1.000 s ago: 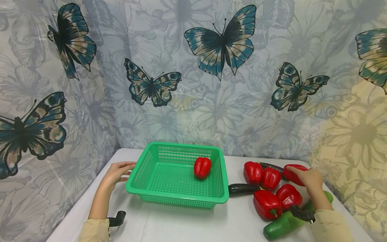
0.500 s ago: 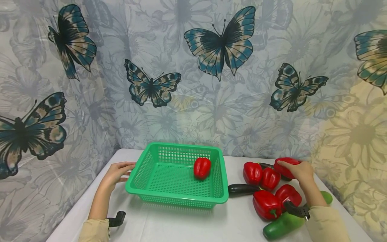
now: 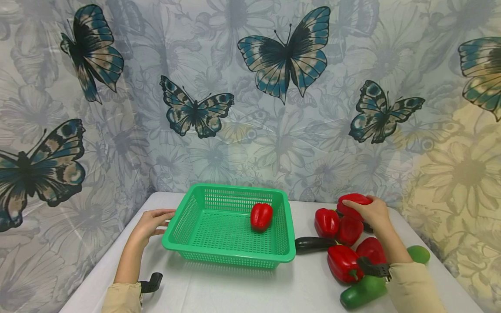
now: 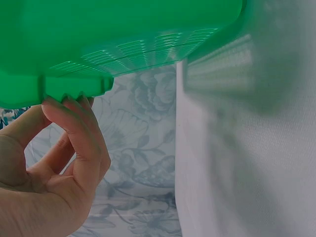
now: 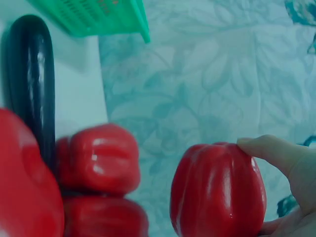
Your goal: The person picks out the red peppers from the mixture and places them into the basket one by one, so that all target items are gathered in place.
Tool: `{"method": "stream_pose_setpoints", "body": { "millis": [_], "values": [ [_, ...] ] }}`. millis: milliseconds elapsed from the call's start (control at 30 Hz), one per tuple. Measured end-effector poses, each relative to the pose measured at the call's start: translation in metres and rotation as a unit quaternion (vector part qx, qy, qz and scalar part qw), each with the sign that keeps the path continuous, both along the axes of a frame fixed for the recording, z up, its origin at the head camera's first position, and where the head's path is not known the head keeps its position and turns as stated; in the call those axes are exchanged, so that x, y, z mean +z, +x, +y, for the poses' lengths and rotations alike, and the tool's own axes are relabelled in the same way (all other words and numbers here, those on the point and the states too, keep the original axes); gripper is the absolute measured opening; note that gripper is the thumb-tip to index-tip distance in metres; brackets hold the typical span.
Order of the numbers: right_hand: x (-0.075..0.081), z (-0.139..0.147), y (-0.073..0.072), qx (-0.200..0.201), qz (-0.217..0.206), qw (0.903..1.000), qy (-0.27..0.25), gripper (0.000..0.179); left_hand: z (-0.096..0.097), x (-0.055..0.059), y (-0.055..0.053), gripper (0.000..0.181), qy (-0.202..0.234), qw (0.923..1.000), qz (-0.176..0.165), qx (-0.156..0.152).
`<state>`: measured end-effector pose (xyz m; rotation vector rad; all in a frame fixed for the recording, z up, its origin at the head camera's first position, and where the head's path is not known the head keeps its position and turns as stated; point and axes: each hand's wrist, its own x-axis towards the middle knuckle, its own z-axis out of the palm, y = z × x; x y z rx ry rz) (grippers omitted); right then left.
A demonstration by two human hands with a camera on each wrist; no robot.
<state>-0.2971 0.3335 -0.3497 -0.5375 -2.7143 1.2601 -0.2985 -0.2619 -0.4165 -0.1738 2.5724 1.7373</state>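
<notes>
Leftward along the far right of the table [image 3: 219,291] has gone the red pepper [image 3: 354,205] in the person's right hand [image 3: 375,211]: a second ago it was by the table's right edge, and now it hangs over the back of the pile. That brings it nearer the basket [image 3: 231,258], though it is outside it and well apart.

The right hand holds the pepper, thumb on its near side; the right-wrist view shows the thumb tip at one end of it and the backdrop cloth behind, so it appears lifted. The pepper lies just ahead of the palm, on the basket's side.

Near it on the table sit two peppers side by side [image 3: 327,222], with a dark eggplant [image 3: 368,228] partly hidden behind. Closer to the person are two more, a front pepper [image 3: 344,264] and one partly covered by the wrist, then a green vegetable [image 3: 362,293] passing under the sleeve. Another eggplant [image 3: 313,244] points at the basket, where a lone pepper [image 3: 262,217] lies.

The left hand [image 3: 150,224] has not shifted; its fingers, loosely bent, touch the basket's left rim from outside without closing round it.
</notes>
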Motion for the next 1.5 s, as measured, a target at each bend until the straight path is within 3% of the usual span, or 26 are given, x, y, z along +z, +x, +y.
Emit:
{"method": "stream_pose_setpoints", "body": {
  "millis": [300, 633, 1200, 1500],
  "values": [
    [0.008, -0.027, -0.003, 0.053, 0.019, 0.9984, -0.007, 0.105, 0.001, 0.001, 0.001, 0.052, 0.002, 1.0, 0.005, 0.001],
    [0.02, -0.054, -0.003, 0.106, -0.013, 0.9943, -0.005, 0.103, 0.0, 0.0, 0.001, 0.052, -0.002, 1.0, 0.002, 0.001],
    [0.012, -0.094, -0.011, 0.179, 0.014, 0.9836, 0.012, 0.092, -0.001, -0.001, -0.001, 0.053, -0.002, 1.0, -0.003, 0.003],
    [0.013, -0.113, -0.015, 0.23, 0.025, 0.9726, 0.023, 0.09, 0.0, -0.001, -0.001, 0.054, -0.001, 1.0, -0.006, 0.005]
  ]
}}
